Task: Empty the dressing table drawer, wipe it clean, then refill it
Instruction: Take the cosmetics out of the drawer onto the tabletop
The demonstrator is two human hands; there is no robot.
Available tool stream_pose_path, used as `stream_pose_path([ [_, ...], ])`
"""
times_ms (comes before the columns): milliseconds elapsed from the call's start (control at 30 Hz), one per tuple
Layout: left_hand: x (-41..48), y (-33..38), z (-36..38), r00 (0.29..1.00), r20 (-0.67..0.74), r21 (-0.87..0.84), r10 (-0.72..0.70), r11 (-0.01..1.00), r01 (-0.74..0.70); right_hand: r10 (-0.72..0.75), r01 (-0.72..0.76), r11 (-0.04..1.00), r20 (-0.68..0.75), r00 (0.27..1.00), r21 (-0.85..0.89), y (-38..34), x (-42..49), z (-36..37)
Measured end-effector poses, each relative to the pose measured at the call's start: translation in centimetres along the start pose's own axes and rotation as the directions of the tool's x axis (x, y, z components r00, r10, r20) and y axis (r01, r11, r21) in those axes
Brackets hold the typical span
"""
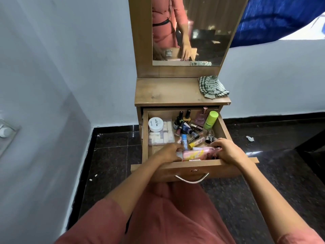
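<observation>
2 grips are down in the front of the pulled-out brown wooden drawer of the dressing table. Of these, the left grip has its fingers curled round the pale cap end of a pink and yellow plastic tube, which lies crosswise just behind the drawer's front panel. Beyond the left grip, toward the back-left corner, sits a round white jar with a nail polish label, overlapping a clear plastic box of pale pads.

Between the 2 grips and a little beyond them lie a small blue stick-shaped tube and a yellow tube. Farther back is a cluster of dark nail polish bottles, some upright and some tipped over.

On the other side, the right grip curls its fingers over the far end of the pink and yellow plastic tube, so both hold the same item. Beyond the right grip, near the back-right corner, a lime green cylindrical bottle leans beside a pale pink glass perfume bottle. Nearer than both grips, a curved silver metal handle hangs on the drawer front.

Well beyond the right grip, on the wooden counter above the drawer, lies a crumpled green and white checked cloth. Above it the mirror reflects a person in a salmon pink garment.
</observation>
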State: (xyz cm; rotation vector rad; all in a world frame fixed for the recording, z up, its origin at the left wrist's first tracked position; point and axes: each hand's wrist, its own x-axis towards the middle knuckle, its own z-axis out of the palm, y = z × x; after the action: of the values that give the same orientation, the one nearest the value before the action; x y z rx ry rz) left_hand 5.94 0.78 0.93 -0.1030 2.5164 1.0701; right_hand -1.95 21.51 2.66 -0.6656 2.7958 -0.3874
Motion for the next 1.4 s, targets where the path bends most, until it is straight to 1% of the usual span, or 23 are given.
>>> stream_pose_path([
  [133,0.0,-0.4,0.3,0.999,-0.034,0.016,-0.042,0.999,0.043,0.027,-0.019,0.99,0.052,0.998,-0.138,-0.1,0.2,-0.3],
  [233,0.2,-0.5,0.5,0.997,-0.022,-0.006,-0.074,0.997,0.074,0.034,-0.025,0.989,0.056,0.998,-0.149,-0.2,0.3,-0.5],
  [333,0.2,-0.5,0.4,0.996,-0.012,-0.011,-0.092,0.996,0.092,0.014,-0.01,0.998,0.066,0.998,-0.066,0.2,0.7,-0.2],
  [433,0.2,-0.6,0.0,0.996,-0.045,-0.032,-0.078,0.997,0.076,0.003,-0.008,0.997,0.069,0.998,0.077,0.6,1.2,-0.4],
  [500,0.1,-0.6,-0.4,0.993,-0.092,-0.099,-0.079,0.993,0.07,0.01,-0.019,0.988,0.054,0.999,0.155,0.6,1.4,-1.3],
  [533,0.1,-0.6,-0.6,0.99,-0.112,-0.159,-0.084,0.985,0.066,0.013,-0.021,0.981,0.044,0.999,0.19,0.6,1.6,-1.7],
  [633,0.2,-0.3,-2.0,0.98,-0.166,-0.375,-0.107,0.926,0.037,-0.027,0.026,0.969,0.001,1.0,0.247,0.3,2.5,-3.2],
  [700,0.6,-0.2,-3.2,0.971,-0.191,-0.518,-0.144,0.855,0.025,-0.037,0.046,0.963,-0.039,0.999,0.266,-0.1,3.4,-4.1],
  [767,1.0,-0.1,-4.7,0.965,-0.195,-0.64,-0.173,0.769,0.008,-0.027,0.057,0.944,-0.099,0.995,0.325,-0.9,4.8,-5.0],
  [867,2.0,0.2,-7.4,0.94,-0.277,-0.724,-0.201,0.687,-0.066,0.017,0.077,0.888,-0.199,0.98,0.453,-2.5,7.2,-6.3],
  [933,3.1,0.4,-9.6,0.912,-0.331,-0.776,-0.243,0.62,-0.116,0.031,0.101,0.887,-0.277,0.96,0.45,-3.4,9.6,-6.9],
  [1000,4.5,0.6,-11.6,0.882,-0.367,-0.802,-0.294,0.581,-0.14,0.074,0.11,0.878,-0.36,0.93,0.465,-4.3,12.3,-7.5],
  [1033,5.2,0.7,-12.6,0.868,-0.382,-0.806,-0.316,0.573,-0.147,0.115,0.101,0.858,-0.381,0.918,0.504,-4.9,13.7,-7.8],
  [1100,6.7,0.8,-14.5,0.834,-0.406,-0.819,-0.375,0.555,-0.149,0.192,0.065,0.815,-0.373,0.908,0.577,-5.8,16.1,-8.0],
  [1133,7.4,0.9,-15.3,0.816,-0.409,-0.826,-0.407,0.546,-0.142,0.191,0.058,0.815,-0.361,0.913,0.576,-6.2,17.0,-8.0],
  [1200,8.7,0.8,-17.0,0.788,-0.404,-0.835,-0.465,0.54,-0.109,0.083,0.099,0.846,-0.313,0.946,0.524,-6.7,18.5,-8.1],
  [1267,9.8,0.7,-18.4,0.766,-0.394,-0.84,-0.508,0.537,-0.075,-0.054,0.149,0.884,-0.22,0.974,0.443,-6.8,19.3,-8.0],
  [1333,10.8,0.5,-19.4,0.748,-0.394,-0.843,-0.535,0.534,-0.062,-0.129,0.17,0.92,-0.137,0.982,0.352,-6.4,20.0,-7.9],
  [1400,11.6,0.4,-20.0,0.742,-0.393,-0.845,-0.543,0.532,-0.057,-0.181,0.208,0.948,-0.133,0.975,0.24,-6.2,20.9,-7.7],
])
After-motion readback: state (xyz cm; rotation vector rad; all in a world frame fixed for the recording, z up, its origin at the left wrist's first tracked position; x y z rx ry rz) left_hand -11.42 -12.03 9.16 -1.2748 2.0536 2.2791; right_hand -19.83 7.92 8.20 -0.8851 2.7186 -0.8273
